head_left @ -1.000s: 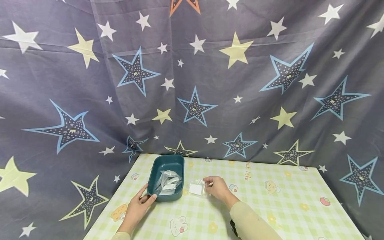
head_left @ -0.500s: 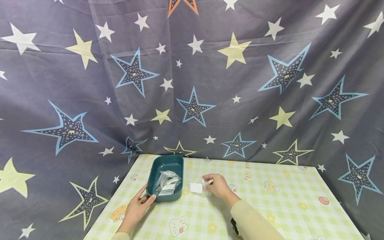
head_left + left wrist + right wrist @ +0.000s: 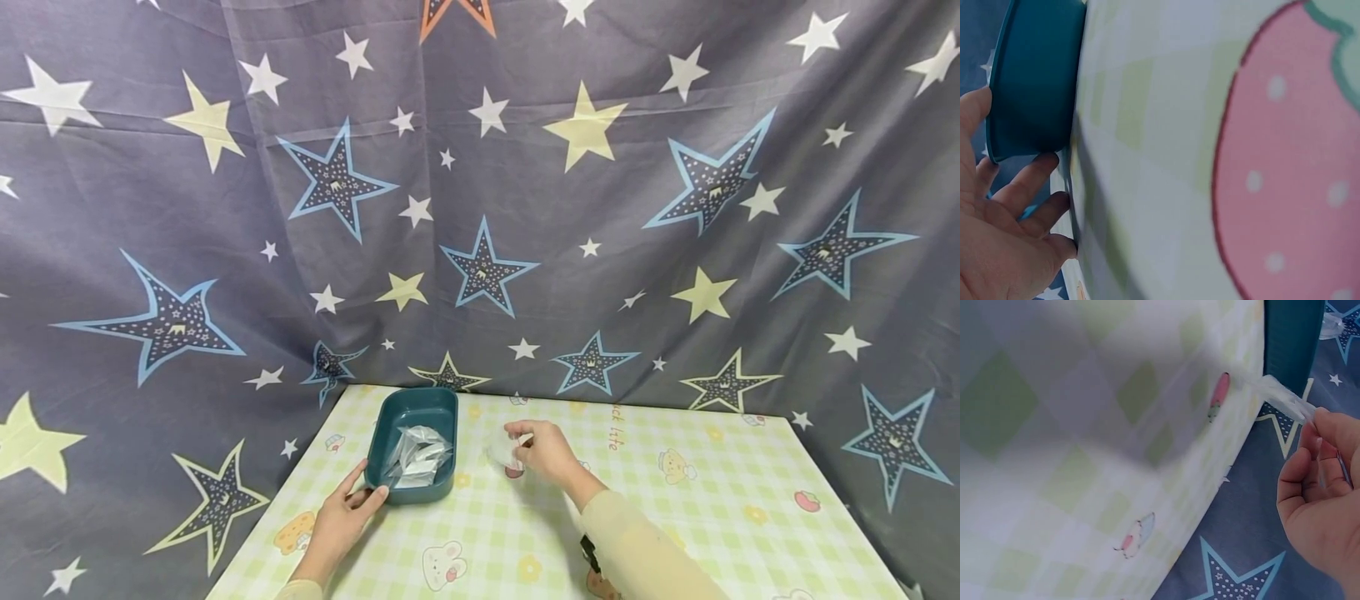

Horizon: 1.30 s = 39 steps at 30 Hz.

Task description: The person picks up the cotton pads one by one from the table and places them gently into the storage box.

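Note:
A dark teal plastic box (image 3: 415, 492) stands upright at the table's back left, with several clear bags holding white pieces (image 3: 420, 458) heaped in its near half. At its near left corner my left hand (image 3: 339, 525) holds the box, thumb at the near rim and fingers along the side. My right hand (image 3: 549, 454) pinches a small clear plastic bag (image 3: 501, 450) by its edge, to the right of the box. In the right wrist view the bag (image 3: 1285, 400) hangs from thumb and index finger, above the tabletop. What it contains is blurred.
A light table (image 3: 675, 508) with a green-checked, cartoon-printed cover bears the box. Close behind it and to the left hangs a dark grey curtain (image 3: 525, 250) printed with stars. A dark band (image 3: 588, 552) shows at the right wrist.
My right hand has lifted the bag off the table and moved slightly away from me, so the bag now tilts and shows less of its white piece. My left hand and the box stay put.

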### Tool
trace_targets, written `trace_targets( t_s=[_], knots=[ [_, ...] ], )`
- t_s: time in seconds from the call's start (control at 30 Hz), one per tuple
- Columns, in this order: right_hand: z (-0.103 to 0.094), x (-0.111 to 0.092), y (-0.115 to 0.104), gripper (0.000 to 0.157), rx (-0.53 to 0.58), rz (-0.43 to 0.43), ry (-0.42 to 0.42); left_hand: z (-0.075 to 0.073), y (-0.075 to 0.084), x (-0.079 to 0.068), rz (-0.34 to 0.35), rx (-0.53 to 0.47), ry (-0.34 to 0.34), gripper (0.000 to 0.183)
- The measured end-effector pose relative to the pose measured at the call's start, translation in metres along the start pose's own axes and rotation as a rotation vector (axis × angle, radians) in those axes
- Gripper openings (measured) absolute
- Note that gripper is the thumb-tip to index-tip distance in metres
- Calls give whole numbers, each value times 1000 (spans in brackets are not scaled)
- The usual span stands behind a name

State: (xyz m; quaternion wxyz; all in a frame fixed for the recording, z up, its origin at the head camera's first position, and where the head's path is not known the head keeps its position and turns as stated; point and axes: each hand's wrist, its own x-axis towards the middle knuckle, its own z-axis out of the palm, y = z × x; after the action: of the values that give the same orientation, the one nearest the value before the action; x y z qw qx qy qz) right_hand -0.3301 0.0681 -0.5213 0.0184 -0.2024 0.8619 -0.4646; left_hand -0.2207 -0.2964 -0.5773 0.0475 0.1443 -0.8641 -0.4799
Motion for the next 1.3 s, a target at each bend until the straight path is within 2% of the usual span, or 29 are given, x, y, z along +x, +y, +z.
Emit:
trace_targets(
  t_s=[0.17,0.37,0.77,1.0,1.3],
  knots=[
    [-8,4,-8,42,-1,-20,28,0,-1,-2,30,48,28,79],
    [-17,9,-19,42,-18,-71,55,0,-1,-2,28,33,26,79],
    [-26,20,-46,41,-12,-105,74,0,-2,1,15,10,22,78],
    [-15,22,-56,39,4,-110,39,0,-1,1,10,-8,8,77],
    [14,23,-75,38,24,-173,-20,0,1,1,5,-11,7,78]
  ],
)
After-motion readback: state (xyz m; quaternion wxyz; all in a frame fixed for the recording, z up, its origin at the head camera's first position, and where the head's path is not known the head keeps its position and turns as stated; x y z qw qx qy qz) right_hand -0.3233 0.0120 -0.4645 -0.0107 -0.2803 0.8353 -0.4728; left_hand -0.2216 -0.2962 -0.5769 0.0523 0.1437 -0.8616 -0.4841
